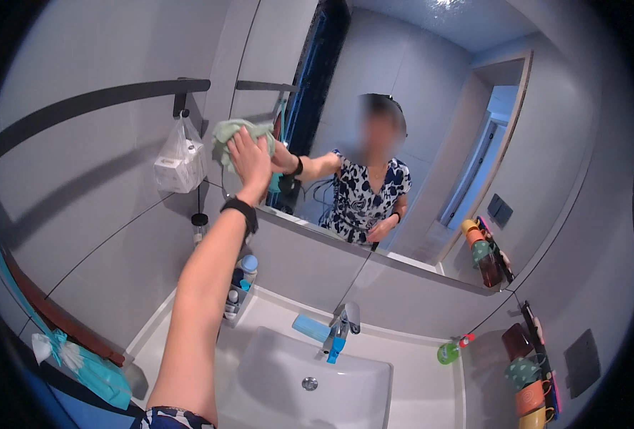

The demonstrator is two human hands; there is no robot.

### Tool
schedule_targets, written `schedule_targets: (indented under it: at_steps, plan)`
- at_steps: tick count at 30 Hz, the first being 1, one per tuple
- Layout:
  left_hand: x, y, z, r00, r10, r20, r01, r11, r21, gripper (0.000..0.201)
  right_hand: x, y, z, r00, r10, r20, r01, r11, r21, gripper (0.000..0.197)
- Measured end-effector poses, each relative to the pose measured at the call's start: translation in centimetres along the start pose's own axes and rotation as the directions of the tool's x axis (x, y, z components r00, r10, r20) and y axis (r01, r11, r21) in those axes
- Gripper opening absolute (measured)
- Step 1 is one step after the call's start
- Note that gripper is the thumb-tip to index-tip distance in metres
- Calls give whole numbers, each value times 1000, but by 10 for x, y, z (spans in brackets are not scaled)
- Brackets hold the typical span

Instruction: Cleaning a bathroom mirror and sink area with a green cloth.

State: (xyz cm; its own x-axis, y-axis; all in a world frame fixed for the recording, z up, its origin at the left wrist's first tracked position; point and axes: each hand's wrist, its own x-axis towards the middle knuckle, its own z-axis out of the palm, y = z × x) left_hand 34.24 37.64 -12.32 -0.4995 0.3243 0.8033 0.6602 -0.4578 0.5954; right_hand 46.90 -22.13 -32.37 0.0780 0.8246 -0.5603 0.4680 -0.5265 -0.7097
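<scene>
My left hand (pixel 251 159) is raised at the left end of the wall mirror (pixel 431 136), holding a crumpled pale green cloth (pixel 225 136) against the glass. Its fingers lie over the cloth, and a black band (pixel 242 214) circles the wrist. My right hand is outside the direct view. Only its reflection shows, held low in front of the patterned top, too small to make out the fingers well.
Below are a white sink (pixel 274 365), a faucet (pixel 345 322), a blue block-shaped item (pixel 311 327) and a green bottle with red top (pixel 448 352). A bag of tissue (pixel 180 161) hangs from a black rail (pixel 95 100). Cups (pixel 531 397) line the right wall.
</scene>
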Motion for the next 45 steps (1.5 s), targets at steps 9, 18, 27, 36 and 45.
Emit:
schedule_targets:
  at_steps: [9,18,27,36,45]
  plan:
    - [-164,231,-1,278,953,-123,-844,181,-504,43,12,27,13,992,-93,-90,102,990,96,40]
    - [8,276,0,614,788,-41,-770,588,-247,31,0,45,-2,983,-95,-160,104,993,49,41]
    - [141,64,-7,945,299,129,-294,954,-60,54,19,8,-8,997,52,-56,-42,986,164,41]
    - [94,97,3,999,24,44,-23,1000,-6,54,45,59,5,986,-161,-46,162,987,18,41]
    - [-149,276,10,201,970,-134,-889,123,-441,49,18,57,-20,990,-136,-37,139,984,112,40]
